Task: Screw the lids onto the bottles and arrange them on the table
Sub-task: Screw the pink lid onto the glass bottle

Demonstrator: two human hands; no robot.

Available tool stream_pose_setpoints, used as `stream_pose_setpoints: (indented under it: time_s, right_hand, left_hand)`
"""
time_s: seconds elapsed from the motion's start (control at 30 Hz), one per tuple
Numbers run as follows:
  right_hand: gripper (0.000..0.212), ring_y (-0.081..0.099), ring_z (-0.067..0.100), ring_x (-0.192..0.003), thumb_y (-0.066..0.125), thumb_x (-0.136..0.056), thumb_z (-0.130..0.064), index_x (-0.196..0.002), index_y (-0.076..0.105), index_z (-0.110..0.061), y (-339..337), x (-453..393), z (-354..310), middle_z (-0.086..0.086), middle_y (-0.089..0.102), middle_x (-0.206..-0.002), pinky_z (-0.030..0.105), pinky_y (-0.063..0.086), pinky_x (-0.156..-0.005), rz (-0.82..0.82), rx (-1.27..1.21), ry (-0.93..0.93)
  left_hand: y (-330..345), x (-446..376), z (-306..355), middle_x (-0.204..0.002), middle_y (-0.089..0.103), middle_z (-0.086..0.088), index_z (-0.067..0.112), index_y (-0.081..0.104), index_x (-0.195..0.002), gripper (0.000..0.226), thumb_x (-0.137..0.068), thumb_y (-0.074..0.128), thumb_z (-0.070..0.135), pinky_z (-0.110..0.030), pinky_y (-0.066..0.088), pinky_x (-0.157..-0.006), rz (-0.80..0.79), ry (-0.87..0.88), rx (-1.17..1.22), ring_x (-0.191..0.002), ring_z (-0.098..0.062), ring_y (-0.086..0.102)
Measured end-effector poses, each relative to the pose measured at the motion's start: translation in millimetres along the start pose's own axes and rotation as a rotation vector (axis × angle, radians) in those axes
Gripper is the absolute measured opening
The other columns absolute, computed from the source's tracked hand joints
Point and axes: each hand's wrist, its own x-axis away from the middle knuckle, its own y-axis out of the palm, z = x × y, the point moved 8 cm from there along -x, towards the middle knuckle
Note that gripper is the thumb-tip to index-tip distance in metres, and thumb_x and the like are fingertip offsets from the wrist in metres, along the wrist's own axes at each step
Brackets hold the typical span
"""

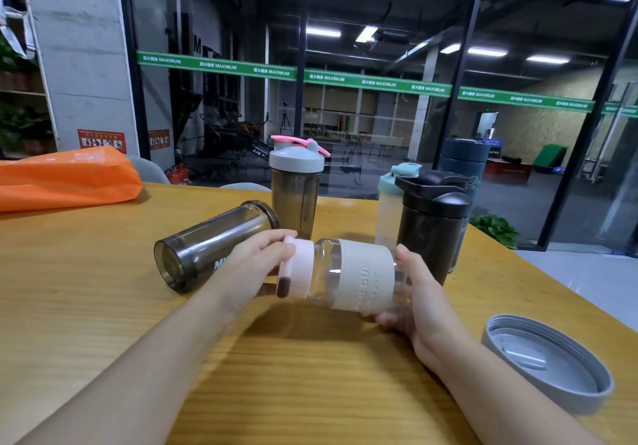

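Observation:
A clear glass cup (359, 273) with a cream sleeve lies sideways in the air above the wooden table (310, 358). My right hand (419, 298) grips its base end. My left hand (257, 265) wraps the pink lid (297, 268) sitting on its mouth. Behind my left hand a smoky grey bottle (210, 244) lies on its side with no lid. A grey lid (549, 363) rests upside down at the right. Standing capped at the back are a grey-and-pink-lidded shaker (297, 185), a black shaker (433, 227), a pale teal-lidded bottle (392, 203) and a dark blue flask (464, 165).
An orange bag (65, 179) lies at the table's far left. A glass wall stands just beyond the table's far edge. The table's right edge runs diagonally past the grey lid, with a potted plant (495, 229) beyond it.

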Motion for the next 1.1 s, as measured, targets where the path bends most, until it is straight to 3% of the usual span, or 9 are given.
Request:
stream_pose_setpoints:
  time_s: [0.07,0.23,0.33,0.43,0.57,0.73,0.9,1.0,1.1]
  right_hand:
    - [0.029,0.062,0.029,-0.065,0.050,-0.091,-0.049,-0.103,0.063,-0.025,-0.3,-0.2,0.8,0.013,0.066,-0.100,0.025,0.045,-0.038,0.000,0.008,0.001]
    - [0.031,0.058,0.029,-0.069,0.053,-0.090,-0.048,-0.105,0.062,-0.022,0.7,0.8,0.9,0.014,0.066,-0.095,0.025,0.046,-0.039,-0.004,0.018,-0.003]
    - [0.032,0.057,0.029,-0.069,0.053,-0.089,-0.048,-0.105,0.062,-0.021,1.2,1.0,1.3,0.012,0.065,-0.091,0.025,0.046,-0.039,-0.011,0.015,-0.001]
    - [0.034,0.058,0.026,-0.064,0.053,-0.089,-0.047,-0.106,0.062,-0.020,1.3,-0.2,1.7,0.011,0.066,-0.089,0.025,0.045,-0.039,-0.011,0.009,-0.006]
    - [0.035,0.059,0.024,-0.059,0.054,-0.089,-0.047,-0.107,0.063,-0.019,1.2,-1.2,1.8,0.009,0.067,-0.085,0.026,0.046,-0.040,-0.012,0.001,-0.017]
    - [0.030,0.059,0.022,-0.058,0.053,-0.090,-0.047,-0.105,0.062,-0.022,0.2,-0.6,1.5,0.010,0.066,-0.087,0.026,0.046,-0.041,-0.007,0.000,-0.012]
    - [0.033,0.058,0.025,-0.062,0.052,-0.090,-0.047,-0.107,0.063,-0.021,0.0,-1.8,1.5,0.014,0.067,-0.095,0.027,0.046,-0.040,-0.005,-0.002,-0.012]
    - [0.030,0.057,0.028,-0.067,0.052,-0.090,-0.047,-0.102,0.064,-0.022,0.4,-1.8,1.1,0.014,0.065,-0.092,0.026,0.046,-0.040,-0.005,-0.007,-0.010]
    - [0.026,0.056,0.031,-0.071,0.052,-0.091,-0.047,-0.097,0.064,-0.025,0.5,-1.1,0.5,0.011,0.064,-0.091,0.025,0.046,-0.040,-0.006,-0.016,-0.004]
  left_hand:
    - [-3.0,1.7,5.0,-0.109,0.067,-0.004,0.027,0.067,-0.108,0.019,-0.093,0.056,0.028,-0.033,0.050,-0.071,0.042,0.042,0.024,-0.099,-0.021,0.062]
    - [-5.9,1.8,11.5,-0.095,0.071,0.000,0.024,0.068,-0.101,0.015,-0.092,0.058,0.017,-0.023,0.049,-0.067,0.075,0.112,0.138,-0.082,-0.009,0.066]
    - [-8.2,-0.2,13.1,-0.090,0.071,-0.005,0.022,0.064,-0.107,0.020,-0.093,0.055,0.011,-0.022,0.049,-0.070,0.085,0.139,0.213,-0.087,-0.011,0.067]
    - [-9.0,-2.8,10.0,-0.100,0.069,-0.005,0.023,0.063,-0.108,0.024,-0.093,0.055,0.006,-0.025,0.047,-0.077,0.098,0.127,0.221,-0.095,-0.013,0.066]
    - [-7.7,-4.3,-5.5,-0.108,0.067,-0.007,0.016,0.061,-0.115,0.023,-0.093,0.057,0.024,-0.029,0.047,-0.073,0.101,-0.049,0.175,-0.093,-0.019,0.063]
    - [3.0,2.2,-16.4,-0.095,0.071,-0.013,0.009,0.070,-0.094,0.039,-0.090,0.056,0.044,-0.034,0.051,-0.074,0.040,-0.254,0.217,-0.087,-0.026,0.064]
    - [4.5,6.4,-25.2,-0.094,0.067,-0.013,0.011,0.067,-0.104,0.054,-0.080,0.058,0.059,-0.030,0.052,-0.066,0.005,-0.373,0.214,-0.078,-0.025,0.061]
    - [2.5,5.8,-22.2,-0.085,0.064,-0.009,0.013,0.067,-0.104,0.048,-0.084,0.057,0.056,-0.029,0.043,-0.061,0.006,-0.341,0.131,-0.070,-0.022,0.054]
    - [1.7,3.5,-15.3,-0.100,0.066,-0.009,0.017,0.066,-0.106,0.028,-0.091,0.057,0.039,-0.033,0.047,-0.072,-0.003,-0.257,0.084,-0.082,-0.024,0.059]
